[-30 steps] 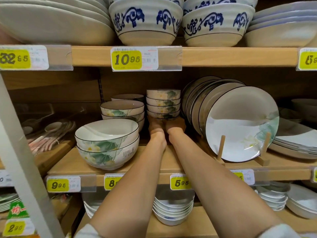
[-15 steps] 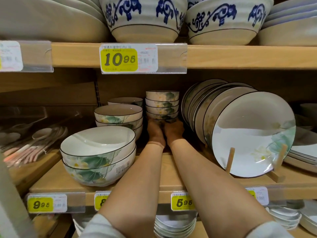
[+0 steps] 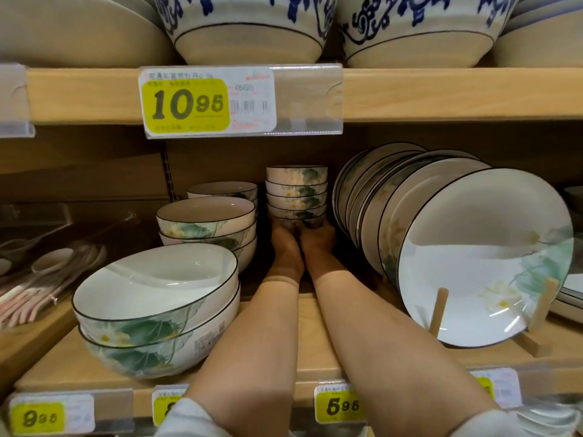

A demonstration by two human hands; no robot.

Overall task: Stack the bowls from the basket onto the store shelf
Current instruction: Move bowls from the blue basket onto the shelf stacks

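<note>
A stack of several small white bowls with green leaf print [image 3: 296,193] stands deep on the wooden store shelf [image 3: 312,342], between larger bowls and leaning plates. Both my arms reach far in. My left hand [image 3: 282,239] holds the bottom of the stack from the left, and my right hand [image 3: 318,238] holds it from the right. My fingers wrap the lowest bowl and are partly hidden under it. No basket is in view.
Two big leaf-print bowls [image 3: 157,310] sit stacked front left, medium bowls [image 3: 206,225] behind them. A row of plates [image 3: 482,257] leans on a wooden stand at right. Wrapped spoons [image 3: 47,279] lie at left. Blue-patterned bowls [image 3: 249,26] fill the shelf above.
My head has moved closer to the shelf. Both hands have pushed the stack of small bowls a little deeper toward the back.
</note>
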